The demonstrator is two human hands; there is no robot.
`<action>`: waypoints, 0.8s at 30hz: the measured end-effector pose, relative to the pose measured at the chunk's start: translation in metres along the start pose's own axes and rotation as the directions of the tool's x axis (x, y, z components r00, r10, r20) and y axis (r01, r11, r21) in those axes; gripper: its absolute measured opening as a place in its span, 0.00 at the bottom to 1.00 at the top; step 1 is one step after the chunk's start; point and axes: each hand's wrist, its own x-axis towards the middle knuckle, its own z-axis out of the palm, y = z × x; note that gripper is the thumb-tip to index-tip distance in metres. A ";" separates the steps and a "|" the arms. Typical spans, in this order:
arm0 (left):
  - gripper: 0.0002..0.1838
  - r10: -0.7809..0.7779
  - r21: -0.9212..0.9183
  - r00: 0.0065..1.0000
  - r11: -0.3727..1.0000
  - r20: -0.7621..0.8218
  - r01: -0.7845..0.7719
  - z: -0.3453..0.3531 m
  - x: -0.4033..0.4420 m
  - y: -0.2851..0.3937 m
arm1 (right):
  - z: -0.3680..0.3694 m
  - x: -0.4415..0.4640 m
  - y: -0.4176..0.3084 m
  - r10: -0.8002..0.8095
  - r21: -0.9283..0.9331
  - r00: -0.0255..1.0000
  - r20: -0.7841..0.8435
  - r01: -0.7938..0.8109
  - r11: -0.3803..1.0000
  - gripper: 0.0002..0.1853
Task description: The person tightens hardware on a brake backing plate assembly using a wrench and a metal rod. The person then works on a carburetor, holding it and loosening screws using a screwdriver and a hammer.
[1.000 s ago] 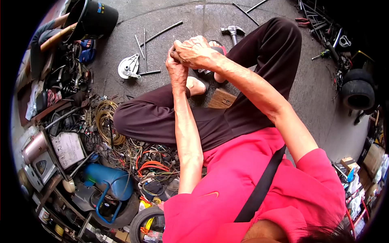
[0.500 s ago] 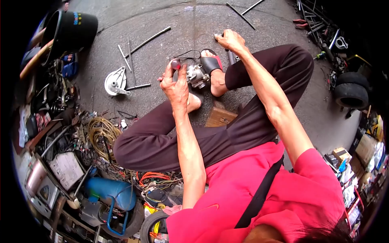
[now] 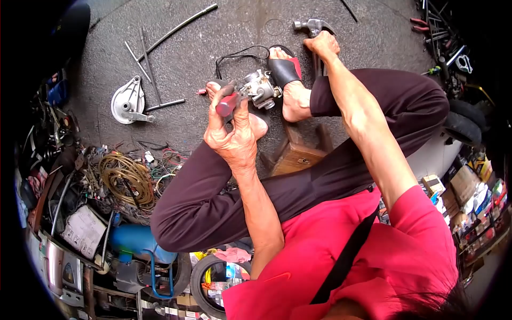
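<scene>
My left hand [image 3: 234,133] is wrapped round the red handle of a screwdriver [image 3: 228,105], whose far end is mostly hidden by the fingers. Just beyond it, a silver carburetor [image 3: 261,89] rests on the ground between my feet, with a black cable [image 3: 242,55] running behind it. My right hand [image 3: 324,46] grips a claw hammer [image 3: 314,25] close below its metal head. The hammer's handle hangs down beside my right foot.
A round silver brake plate [image 3: 128,101] and several T-handled wrenches [image 3: 180,31] lie on the left. Under my legs stands a small wooden stool [image 3: 298,159]. Coiled hose [image 3: 122,178], wires and a blue tank [image 3: 140,244] crowd the left. Tools and tyres [image 3: 463,124] line the right.
The view has tilted closer to my body. My right hand has lifted the hammer, so its head and claw now show clearly. My left hand still holds the screwdriver, its handle now in plainer view.
</scene>
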 end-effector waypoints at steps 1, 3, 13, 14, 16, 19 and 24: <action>0.14 -0.007 -0.006 1.000 1.000 0.000 0.007 -0.002 0.001 0.000 | 0.001 0.002 0.002 -0.002 0.021 1.000 -0.014 0.002 1.000 0.25; 0.13 -0.035 -0.006 0.999 0.999 -0.020 0.035 -0.004 0.002 -0.001 | -0.002 0.001 -0.001 -0.174 0.086 0.977 -0.124 0.185 0.979 0.23; 0.10 -0.026 -0.048 0.995 0.999 -0.096 0.022 -0.005 -0.006 -0.002 | -0.161 -0.096 -0.075 -0.720 0.072 0.339 -0.606 0.924 0.375 0.09; 0.09 0.002 -0.042 0.994 0.999 -0.108 -0.007 -0.004 -0.006 -0.005 | -0.183 -0.129 -0.077 -0.670 0.226 0.350 -0.655 0.936 0.269 0.07; 0.09 0.119 0.009 0.979 0.993 -0.166 -0.119 0.002 -0.004 -0.017 | -0.216 -0.171 -0.075 -0.621 0.084 0.242 -0.745 0.958 0.273 0.05; 0.10 0.124 0.116 0.983 0.987 -0.134 -0.109 0.001 -0.005 -0.015 | -0.269 -0.269 -0.052 -0.720 0.094 0.405 -0.563 0.897 0.431 0.05; 0.11 0.247 0.059 0.963 0.969 -0.106 -0.242 -0.001 -0.004 -0.017 | -0.232 -0.313 -0.011 -0.836 0.217 0.328 -0.440 0.942 0.256 0.10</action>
